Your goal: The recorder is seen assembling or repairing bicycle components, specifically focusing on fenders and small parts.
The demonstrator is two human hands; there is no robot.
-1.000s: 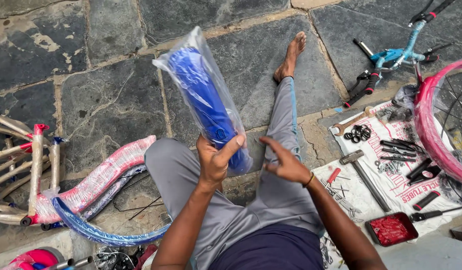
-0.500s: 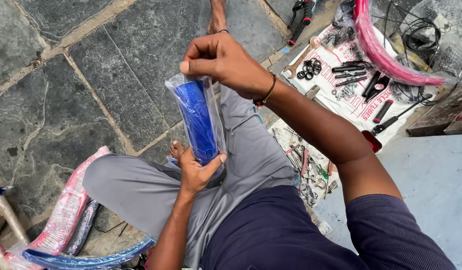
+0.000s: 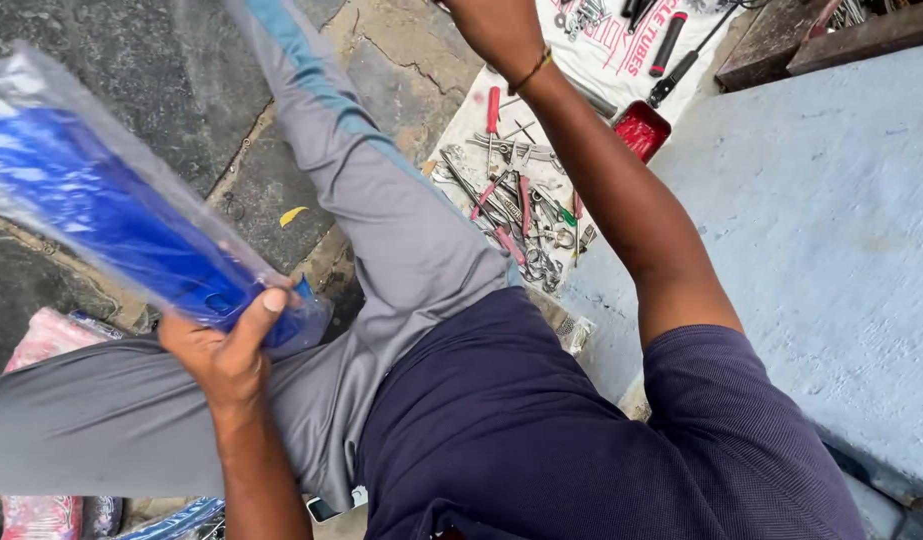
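One blue part in a clear plastic bag is gripped at its lower end by the left hand, whose fingers are closed round it with the thumb laid across the front. The part is long and glossy, and it is slanted up and away to the left of the grip, its far end blurred at the frame's edge. The bag is loose and wrinkled around it. The right hand is raised well apart, up and to the right, and is cut off by the top edge, so whether it is closed cannot be told; one band is seen at its wrist. Right of the grip, beyond the grey-trousered leg, a heap of many tools is spread on a printed sheet, with one red tray beside it. Below the grip, a pink-wrapped bundle is lying. Bare stone paving is open above the grip, and a blue-grey slab far right.
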